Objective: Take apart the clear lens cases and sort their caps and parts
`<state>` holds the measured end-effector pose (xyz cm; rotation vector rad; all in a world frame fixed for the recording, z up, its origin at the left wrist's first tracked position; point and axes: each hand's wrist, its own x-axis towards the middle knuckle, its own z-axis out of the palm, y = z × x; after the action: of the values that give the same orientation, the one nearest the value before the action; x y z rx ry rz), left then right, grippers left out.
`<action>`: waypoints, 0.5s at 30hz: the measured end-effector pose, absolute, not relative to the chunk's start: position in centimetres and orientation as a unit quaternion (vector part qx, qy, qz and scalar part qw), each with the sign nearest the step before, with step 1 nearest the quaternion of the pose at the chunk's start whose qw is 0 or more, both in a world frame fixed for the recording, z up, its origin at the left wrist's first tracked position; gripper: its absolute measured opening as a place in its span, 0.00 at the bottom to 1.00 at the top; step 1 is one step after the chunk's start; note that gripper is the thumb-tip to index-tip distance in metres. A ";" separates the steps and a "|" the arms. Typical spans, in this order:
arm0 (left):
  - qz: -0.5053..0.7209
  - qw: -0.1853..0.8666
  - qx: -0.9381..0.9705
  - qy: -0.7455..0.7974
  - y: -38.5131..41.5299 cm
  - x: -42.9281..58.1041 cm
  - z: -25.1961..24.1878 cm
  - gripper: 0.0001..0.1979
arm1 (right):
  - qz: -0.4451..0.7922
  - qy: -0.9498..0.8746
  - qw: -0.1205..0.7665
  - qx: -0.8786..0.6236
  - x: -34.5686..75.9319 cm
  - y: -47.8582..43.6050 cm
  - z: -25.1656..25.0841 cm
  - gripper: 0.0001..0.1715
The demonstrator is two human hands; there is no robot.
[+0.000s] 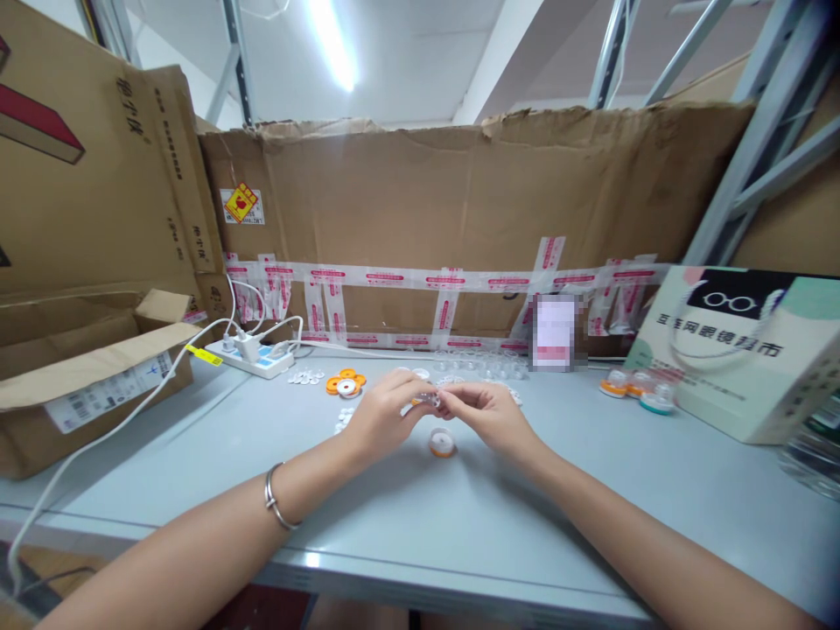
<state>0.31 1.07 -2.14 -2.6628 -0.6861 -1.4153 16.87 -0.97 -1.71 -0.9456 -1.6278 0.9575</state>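
Note:
My left hand point(384, 416) is closed around a small clear plastic piece point(428, 399), raised a little over the table. The fingertips of my right hand point(489, 416) pinch at the right end of that same piece; the fingers hide most of it. Just below the hands, a round white and orange cap point(442, 442) sits on the table. Left of my left hand lie several orange rings point(341, 382) with a white ring among them, and small white pieces point(343, 420). More clear and white parts are partly hidden behind the hands.
Clear plastic cups point(482, 363) line the back of the grey table point(394, 542). Assembled pieces with orange and teal bases point(640, 391) stand by a paper bag point(741, 350) at right. At left are a power strip point(253, 354), a white cable and an open cardboard box point(92, 376).

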 end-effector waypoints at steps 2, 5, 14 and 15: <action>-0.451 0.057 -0.865 -0.212 1.2 0.4 -2.4 0.05 | 0.396 -0.666 0.491 -0.398 16.8 -1.0 -1.9 0.14; -0.445 0.097 -0.865 -0.209 1.2 0.6 -2.6 0.04 | 0.393 -0.664 0.493 -0.402 16.7 -1.0 -2.2 0.14; -0.426 0.153 -0.864 -0.220 1.0 0.8 -2.9 0.05 | 0.399 -0.656 0.500 -0.402 16.9 -0.7 -2.6 0.14; -0.424 0.151 -0.865 -0.223 0.9 0.9 -3.0 0.05 | 0.404 -0.651 0.500 -0.404 16.9 -0.7 -2.6 0.14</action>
<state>0.86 0.95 -2.96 -2.4841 -0.6397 -1.2170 16.91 -0.72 -2.55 -0.9768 -1.5745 0.9758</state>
